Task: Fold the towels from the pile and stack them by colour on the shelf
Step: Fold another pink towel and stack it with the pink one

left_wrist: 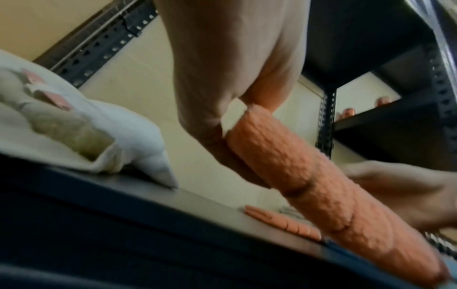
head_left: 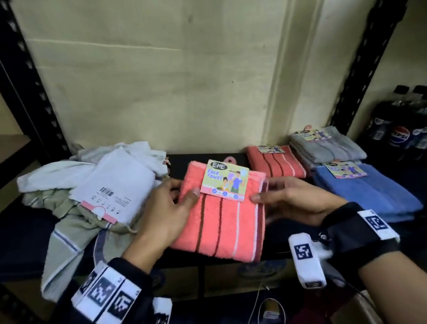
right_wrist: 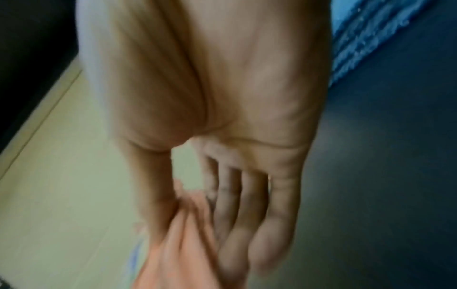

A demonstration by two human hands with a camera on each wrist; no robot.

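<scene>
A folded coral towel (head_left: 224, 219) with dark and white stripes and a "face towel" card label is held just above the black shelf (head_left: 204, 158). My left hand (head_left: 176, 193) grips its left edge, thumb on top. My right hand (head_left: 274, 195) grips the right edge, thumb on top and fingers underneath. In the left wrist view the left hand (left_wrist: 222, 121) pinches the coral towel (left_wrist: 296, 176) edge-on. The right wrist view shows my right hand (right_wrist: 197, 205) pinching the coral towel (right_wrist: 178, 254). The pile (head_left: 86, 187) of unfolded white, grey and olive towels lies at the left.
Folded towels sit on the shelf's right part: a coral one (head_left: 276, 162) at the back, grey ones (head_left: 326, 145) beside it, a blue one (head_left: 365, 190) in front. Pepsi bottles (head_left: 409, 126) stand at far right. Black slotted uprights (head_left: 22, 82) frame the shelf.
</scene>
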